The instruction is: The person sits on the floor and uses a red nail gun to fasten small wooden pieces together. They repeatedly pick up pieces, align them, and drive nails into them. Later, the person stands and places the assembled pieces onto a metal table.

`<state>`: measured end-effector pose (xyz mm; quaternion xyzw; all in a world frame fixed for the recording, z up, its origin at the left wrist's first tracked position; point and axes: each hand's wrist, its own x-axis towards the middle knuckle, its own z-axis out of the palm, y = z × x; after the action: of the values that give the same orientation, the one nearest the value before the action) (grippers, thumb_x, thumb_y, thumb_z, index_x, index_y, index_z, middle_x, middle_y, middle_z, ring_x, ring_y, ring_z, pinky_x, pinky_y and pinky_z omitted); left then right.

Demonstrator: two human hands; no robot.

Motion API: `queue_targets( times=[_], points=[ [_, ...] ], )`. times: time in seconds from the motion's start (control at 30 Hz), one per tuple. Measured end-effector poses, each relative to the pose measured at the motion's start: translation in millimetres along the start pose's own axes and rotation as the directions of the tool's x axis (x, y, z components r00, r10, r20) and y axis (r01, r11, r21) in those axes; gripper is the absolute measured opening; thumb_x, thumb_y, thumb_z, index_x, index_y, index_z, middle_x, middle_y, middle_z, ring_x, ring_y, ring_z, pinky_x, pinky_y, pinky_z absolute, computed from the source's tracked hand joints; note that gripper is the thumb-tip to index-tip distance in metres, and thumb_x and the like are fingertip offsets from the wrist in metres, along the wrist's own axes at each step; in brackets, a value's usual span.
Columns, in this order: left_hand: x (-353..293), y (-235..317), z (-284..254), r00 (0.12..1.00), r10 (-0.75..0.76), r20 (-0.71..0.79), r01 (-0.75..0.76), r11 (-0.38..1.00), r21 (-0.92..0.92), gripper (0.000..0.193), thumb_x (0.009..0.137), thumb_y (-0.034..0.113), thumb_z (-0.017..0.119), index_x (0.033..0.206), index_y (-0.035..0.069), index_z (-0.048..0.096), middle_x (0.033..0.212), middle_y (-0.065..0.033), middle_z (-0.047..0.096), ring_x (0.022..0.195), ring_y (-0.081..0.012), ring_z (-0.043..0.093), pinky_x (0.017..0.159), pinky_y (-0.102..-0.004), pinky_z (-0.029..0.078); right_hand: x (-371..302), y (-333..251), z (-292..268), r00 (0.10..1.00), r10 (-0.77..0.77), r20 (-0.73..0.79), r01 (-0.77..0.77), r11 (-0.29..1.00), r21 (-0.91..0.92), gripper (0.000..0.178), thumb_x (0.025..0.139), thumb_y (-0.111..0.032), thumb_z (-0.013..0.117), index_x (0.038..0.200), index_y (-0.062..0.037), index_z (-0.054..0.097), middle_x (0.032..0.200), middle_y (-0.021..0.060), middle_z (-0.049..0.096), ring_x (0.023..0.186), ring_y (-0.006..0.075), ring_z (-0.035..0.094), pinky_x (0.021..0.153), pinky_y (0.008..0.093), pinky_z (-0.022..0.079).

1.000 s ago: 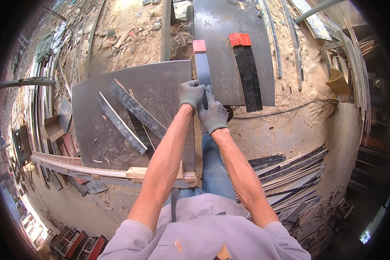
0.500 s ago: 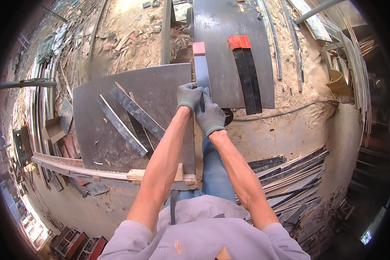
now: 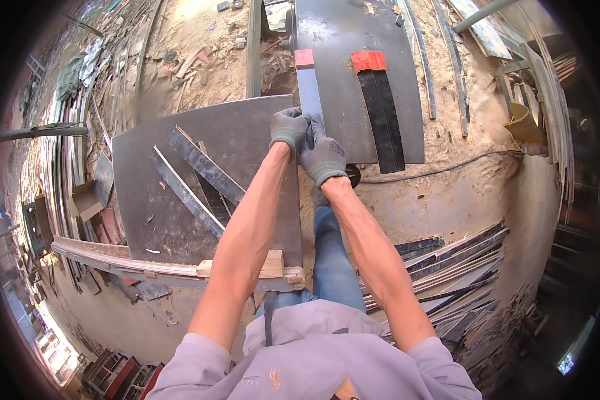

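A narrow bluish-grey strip (image 3: pixel 311 92) with a red piece (image 3: pixel 303 59) at its far end lies along the left edge of the far dark tabletop (image 3: pixel 343 33). Both my hands, in grey gloves, are closed together at its near end. My left hand (image 3: pixel 289 129) wraps its fingers at the strip's left side. Pressed up against it on the right is my right hand (image 3: pixel 325 157), its fingers pointing away from me. The gloves hide the near end of the strip. To the right, two black strips (image 3: pixel 382 120) with red ends (image 3: pixel 369 61) lie side by side.
On the left, a large dark panel (image 3: pixel 140 180) carries several loose offcut strips (image 3: pixel 205 165). A wooden rail (image 3: pixel 127 263) runs along its near edge. A pile of strips (image 3: pixel 457 267) lies on the floor to the right, and a cable (image 3: pixel 433 171) crosses the ground.
My two hands have moved forward together, away from me. The bluish-grey strip and its red end have slid forward with them. The offcuts on the left panel stay put.
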<state>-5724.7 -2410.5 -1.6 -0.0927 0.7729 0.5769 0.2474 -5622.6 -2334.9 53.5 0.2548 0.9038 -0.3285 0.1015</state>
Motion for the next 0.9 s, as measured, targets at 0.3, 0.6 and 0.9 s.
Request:
queue_targets(
  times=[0.3,0.6,0.9],
  points=[
    [-128,-36,-86,0.772,0.269,-0.577,0.26,0.695,0.671,0.116,0.076,0.058,0.093,0.16,0.0,0.039,0.14,-0.0228,0.054,0.133,-0.0423,0.052,0.112,-0.0501,0.046,-8,126,-62,0.91,0.086,-0.406,-0.189,0.957,-0.22,0.094,0.097,-0.055,0.07,0.163,0.0036,0.037,0.135,0.0313,0.066,0.117,0.0496,0.068,0.099,0.0557,0.055],
    [-128,-83,-179,0.796,-0.018,-0.606,0.313,0.868,0.386,0.059,0.08,0.036,0.089,0.122,-0.001,0.069,0.109,-0.0182,0.071,0.095,-0.0307,0.071,0.087,-0.0434,0.058,-101,53,25,0.898,-0.398,-0.189,0.401,0.916,-0.019,0.061,0.091,-0.039,0.081,0.139,-0.0052,0.067,0.126,0.0189,0.071,0.119,0.0376,0.065,0.104,0.0496,0.05],
    [-174,-28,-88,0.982,-0.009,0.191,0.114,0.828,-0.55,0.033,0.1,-0.01,0.059,0.131,-0.005,0.07,0.11,-0.0078,0.077,0.093,-0.0161,0.073,0.084,-0.0302,0.062,-176,12,20,0.975,-0.113,0.194,-0.035,0.778,0.628,0.099,0.096,-0.036,0.08,0.172,-0.0022,0.027,0.172,0.0239,0.04,0.153,0.0291,0.05,0.12,0.0369,0.045]
  ],
)
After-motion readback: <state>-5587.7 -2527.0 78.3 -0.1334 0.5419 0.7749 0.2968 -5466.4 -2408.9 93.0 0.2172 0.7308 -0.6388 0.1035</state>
